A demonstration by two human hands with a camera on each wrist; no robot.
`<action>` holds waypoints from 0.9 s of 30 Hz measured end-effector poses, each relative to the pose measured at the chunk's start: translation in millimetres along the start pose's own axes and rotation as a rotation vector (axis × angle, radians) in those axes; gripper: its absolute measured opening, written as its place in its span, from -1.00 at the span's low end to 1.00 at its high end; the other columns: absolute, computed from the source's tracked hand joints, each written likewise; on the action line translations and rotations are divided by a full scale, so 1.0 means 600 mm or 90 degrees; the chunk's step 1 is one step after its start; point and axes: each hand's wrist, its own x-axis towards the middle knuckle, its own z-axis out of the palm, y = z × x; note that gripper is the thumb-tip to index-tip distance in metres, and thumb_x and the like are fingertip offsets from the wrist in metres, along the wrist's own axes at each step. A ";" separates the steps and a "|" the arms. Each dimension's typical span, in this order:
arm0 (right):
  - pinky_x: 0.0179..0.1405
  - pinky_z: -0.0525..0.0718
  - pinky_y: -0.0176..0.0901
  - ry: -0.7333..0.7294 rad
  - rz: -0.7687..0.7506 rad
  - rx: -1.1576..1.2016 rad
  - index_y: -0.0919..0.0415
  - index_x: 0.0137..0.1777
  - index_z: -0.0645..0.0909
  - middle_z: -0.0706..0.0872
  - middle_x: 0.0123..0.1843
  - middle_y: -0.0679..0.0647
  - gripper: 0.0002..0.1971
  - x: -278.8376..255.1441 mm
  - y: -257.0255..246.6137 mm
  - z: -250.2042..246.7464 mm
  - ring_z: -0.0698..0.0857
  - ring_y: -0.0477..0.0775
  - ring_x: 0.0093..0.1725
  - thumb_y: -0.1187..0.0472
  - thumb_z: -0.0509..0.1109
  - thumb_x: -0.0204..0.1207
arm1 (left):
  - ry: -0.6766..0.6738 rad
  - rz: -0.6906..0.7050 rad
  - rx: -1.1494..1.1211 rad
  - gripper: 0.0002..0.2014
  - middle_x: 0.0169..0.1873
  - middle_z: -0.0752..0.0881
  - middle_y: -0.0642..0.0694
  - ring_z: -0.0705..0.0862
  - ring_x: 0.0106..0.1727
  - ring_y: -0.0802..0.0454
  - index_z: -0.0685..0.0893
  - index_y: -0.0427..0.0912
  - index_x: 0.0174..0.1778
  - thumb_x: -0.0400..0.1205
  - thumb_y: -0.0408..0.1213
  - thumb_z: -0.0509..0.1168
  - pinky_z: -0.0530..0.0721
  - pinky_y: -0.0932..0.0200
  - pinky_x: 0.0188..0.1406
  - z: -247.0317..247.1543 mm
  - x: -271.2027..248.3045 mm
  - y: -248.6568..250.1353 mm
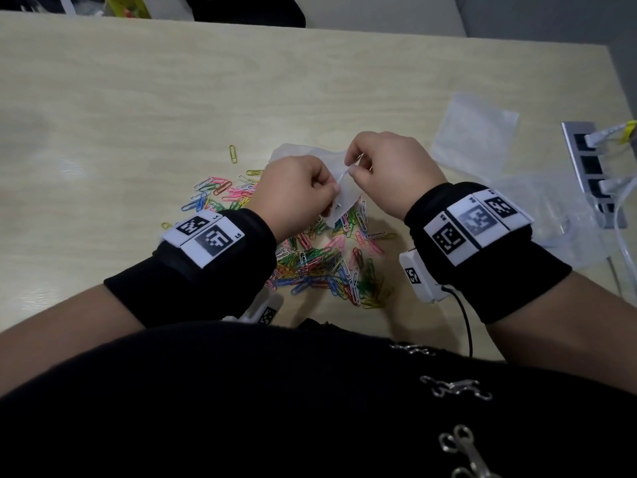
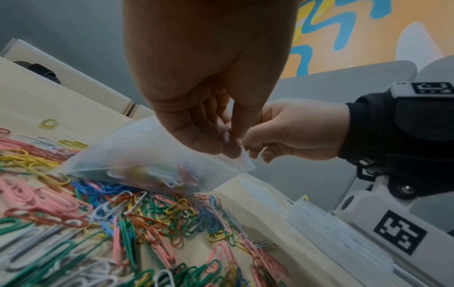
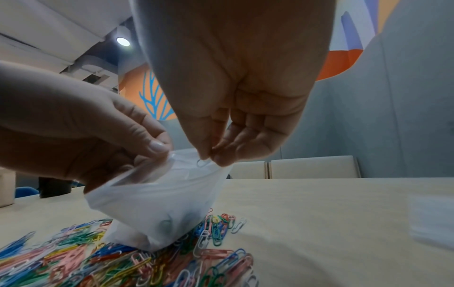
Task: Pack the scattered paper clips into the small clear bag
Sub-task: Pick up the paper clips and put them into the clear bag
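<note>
A small clear bag (image 1: 344, 201) stands with its bottom on a pile of coloured paper clips (image 1: 320, 267) at the table's near middle. Several clips lie inside the bag (image 2: 172, 176). My left hand (image 1: 332, 191) pinches the bag's rim with thumb and forefinger (image 3: 157, 147) and holds the mouth apart. My right hand (image 1: 355, 169) pinches a pale paper clip (image 3: 202, 162) between thumb and forefinger right at the bag's mouth. In the left wrist view the right hand (image 2: 255, 149) meets the bag's top corner (image 2: 245, 163).
Loose clips spread left of the pile (image 1: 213, 191), and a lone yellow clip (image 1: 233, 154) lies farther back. Spare clear bags (image 1: 475, 132) lie to the right. A silver hub (image 1: 589, 170) with white cables sits at the right table edge.
</note>
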 end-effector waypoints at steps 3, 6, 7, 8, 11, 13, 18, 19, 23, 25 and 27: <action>-0.06 0.52 -0.10 -0.026 0.010 -0.004 0.08 0.04 0.61 0.66 -0.01 0.06 -0.83 -0.002 -0.001 -0.005 0.61 0.14 0.03 0.18 0.23 0.53 | -0.014 0.012 0.028 -0.87 -0.49 0.74 0.10 0.70 -0.36 0.22 0.70 -0.04 -0.26 0.61 -0.21 0.34 0.54 0.42 -0.33 0.002 0.000 0.001; -0.17 0.45 -0.12 -0.040 0.040 -0.017 0.17 0.03 0.61 0.69 -0.08 0.09 -0.77 0.000 -0.004 -0.010 0.61 0.15 -0.03 0.06 0.19 0.61 | -0.034 0.036 0.059 -0.86 -0.51 0.70 0.13 0.63 -0.41 0.32 0.68 -0.02 -0.27 0.62 -0.21 0.34 0.47 0.50 -0.41 0.003 0.000 0.003; -0.18 0.44 -0.13 -0.044 0.057 -0.024 0.17 0.02 0.61 0.69 -0.11 0.09 -0.74 0.001 -0.005 -0.011 0.60 0.14 -0.06 0.02 0.20 0.62 | -0.038 0.046 0.068 -0.85 -0.51 0.69 0.13 0.60 -0.44 0.33 0.67 -0.01 -0.28 0.62 -0.21 0.34 0.45 0.51 -0.42 0.003 0.000 0.004; -0.17 0.45 -0.14 -0.049 0.073 -0.033 0.18 0.02 0.62 0.70 -0.11 0.09 -0.74 0.003 -0.005 -0.012 0.60 0.13 -0.06 0.01 0.22 0.62 | -0.040 0.055 0.080 -0.86 -0.49 0.70 0.12 0.60 -0.45 0.31 0.67 -0.01 -0.28 0.62 -0.21 0.34 0.43 0.50 -0.43 0.003 0.000 0.005; -0.08 0.67 -0.07 -0.070 0.107 -0.051 0.26 -0.03 0.69 0.80 -0.11 0.16 -0.76 0.011 -0.006 -0.007 0.70 0.19 -0.03 0.12 0.27 0.52 | -0.047 0.073 0.105 -0.89 -0.34 0.75 0.04 0.66 -0.29 0.11 0.68 -0.03 -0.24 0.61 -0.20 0.33 0.49 0.25 -0.30 0.006 0.001 0.006; -0.02 0.74 0.02 -0.086 0.141 -0.046 0.28 -0.06 0.71 0.81 -0.14 0.20 -0.74 0.014 -0.006 -0.005 0.74 0.21 -0.06 0.13 0.29 0.44 | -0.053 0.081 0.108 -0.89 -0.32 0.75 0.04 0.64 -0.26 0.07 0.67 -0.03 -0.23 0.61 -0.20 0.33 0.44 0.24 -0.33 0.006 0.001 0.005; 0.00 0.76 0.09 -0.074 0.207 -0.012 0.29 -0.03 0.66 0.80 -0.11 0.21 -0.75 0.016 0.001 -0.005 0.76 0.27 -0.08 0.13 0.32 0.41 | -0.059 0.102 0.133 -0.87 -0.40 0.63 0.13 0.54 -0.33 0.14 0.62 -0.02 -0.26 0.62 -0.21 0.33 0.33 0.39 -0.41 0.006 -0.001 0.001; 0.03 0.75 0.09 -0.066 0.215 -0.005 0.31 -0.03 0.66 0.80 -0.09 0.23 -0.75 0.015 0.004 -0.007 0.76 0.28 -0.06 0.15 0.32 0.42 | -0.060 0.102 0.134 -0.87 -0.41 0.61 0.14 0.54 -0.32 0.13 0.62 -0.01 -0.26 0.62 -0.21 0.33 0.33 0.40 -0.40 0.005 -0.001 0.000; 0.04 0.74 0.08 0.011 0.236 0.122 0.23 -0.16 0.66 0.80 -0.15 0.15 -0.85 0.009 0.015 -0.013 0.77 0.24 -0.07 0.18 0.31 0.38 | -0.045 0.080 0.116 -0.89 -0.37 0.70 0.06 0.63 -0.26 0.04 0.68 -0.08 -0.24 0.61 -0.23 0.33 0.48 0.22 -0.30 0.003 -0.003 -0.003; -0.04 0.75 0.05 0.058 0.237 0.190 0.11 -0.28 0.59 0.75 -0.26 0.04 -0.94 0.005 0.014 -0.013 0.76 0.19 -0.12 0.17 0.32 0.35 | -0.021 0.048 0.099 -0.89 -0.36 0.72 0.04 0.66 -0.23 0.01 0.72 -0.13 -0.21 0.59 -0.24 0.32 0.52 0.17 -0.23 0.000 -0.001 -0.004; -0.10 0.72 0.00 0.083 0.226 0.234 0.06 -0.35 0.56 0.69 -0.35 -0.05 -0.94 0.002 0.013 -0.012 0.74 0.15 -0.17 0.16 0.33 0.32 | 0.000 0.021 0.093 -0.89 -0.40 0.68 0.09 0.67 -0.21 0.00 0.72 -0.12 -0.21 0.59 -0.24 0.32 0.50 0.18 -0.22 -0.001 0.004 -0.006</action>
